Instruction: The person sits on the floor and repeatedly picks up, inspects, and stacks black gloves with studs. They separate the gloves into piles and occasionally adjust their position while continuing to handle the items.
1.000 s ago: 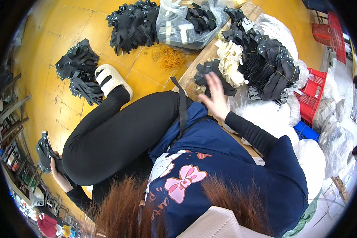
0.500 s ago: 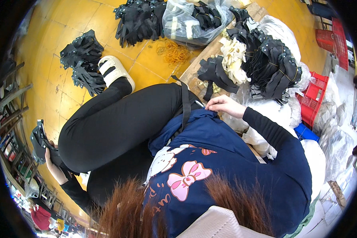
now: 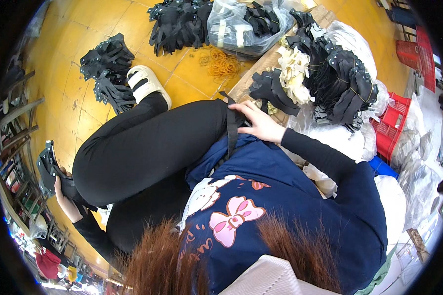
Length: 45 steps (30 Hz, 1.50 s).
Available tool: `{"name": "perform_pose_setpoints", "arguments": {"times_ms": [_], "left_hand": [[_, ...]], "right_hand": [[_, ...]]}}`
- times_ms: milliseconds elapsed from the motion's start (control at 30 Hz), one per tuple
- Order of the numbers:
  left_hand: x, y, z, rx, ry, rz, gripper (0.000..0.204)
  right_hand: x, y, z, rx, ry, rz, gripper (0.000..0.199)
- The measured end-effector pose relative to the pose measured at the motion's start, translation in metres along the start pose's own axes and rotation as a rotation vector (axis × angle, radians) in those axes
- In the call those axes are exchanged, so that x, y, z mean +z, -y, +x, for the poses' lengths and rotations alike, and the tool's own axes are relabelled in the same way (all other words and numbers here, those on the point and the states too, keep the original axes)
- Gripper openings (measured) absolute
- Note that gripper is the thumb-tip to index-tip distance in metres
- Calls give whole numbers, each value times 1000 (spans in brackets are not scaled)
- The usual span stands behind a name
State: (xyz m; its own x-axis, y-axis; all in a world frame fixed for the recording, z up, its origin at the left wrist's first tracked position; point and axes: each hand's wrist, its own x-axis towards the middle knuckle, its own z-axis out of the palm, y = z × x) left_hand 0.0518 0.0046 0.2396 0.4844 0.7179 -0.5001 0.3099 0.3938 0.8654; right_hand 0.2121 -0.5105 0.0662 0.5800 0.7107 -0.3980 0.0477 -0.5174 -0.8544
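At the far left, beside my bent knee, my left hand [image 3: 66, 196] is closed around a bundle of black strap pieces [image 3: 47, 169] with small metal studs. Part of that bundle and some fingertips are hidden behind the knee. My right hand [image 3: 261, 123] is over my lap, its thumb and fingers spread apart. Its fingertips touch or nearly touch a long black strap [image 3: 232, 129] lying across my black-trousered thigh. Nothing shows gripped in this hand.
Stud-ended black strap bundles [image 3: 106, 59] lie on the yellow tiled floor near my cream sandal [image 3: 147, 83]. Rubber bands [image 3: 219, 63] are heaped by a clear plastic bag [image 3: 224, 34]. More black bundles [image 3: 347, 83] and cream pieces [image 3: 295, 71] sit at right, near a red crate [image 3: 391, 123].
My right hand has moved left from the shirt hem, where it pinched something small and whitish, to the strap on my thigh, and its fingers have spread. My left hand keeps its bundle.
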Motion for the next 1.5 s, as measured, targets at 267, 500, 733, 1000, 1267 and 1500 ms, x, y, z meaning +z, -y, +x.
{"name": "perform_pose_setpoints", "arguments": {"times_ms": [267,500,733,1000,1267,1500], "left_hand": [[16,-1,-7,27,-18,-13,29],[5,-4,-10,9,25,32,29],[5,0,-4,11,103,-11,30],[10,-3,-11,30,27,14,30],[3,-5,-12,29,85,20,31],[3,2,-3,26,130,-25,33]], "right_hand": [[3,8,17,-177,-71,-165,64],[-4,2,21,-231,-92,-275,67],[11,6,26,-204,40,-64,100],[8,11,-32,100,180,130,81],[-40,69,-61,26,408,-193,39],[-45,103,-47,14,666,738,9]]}}
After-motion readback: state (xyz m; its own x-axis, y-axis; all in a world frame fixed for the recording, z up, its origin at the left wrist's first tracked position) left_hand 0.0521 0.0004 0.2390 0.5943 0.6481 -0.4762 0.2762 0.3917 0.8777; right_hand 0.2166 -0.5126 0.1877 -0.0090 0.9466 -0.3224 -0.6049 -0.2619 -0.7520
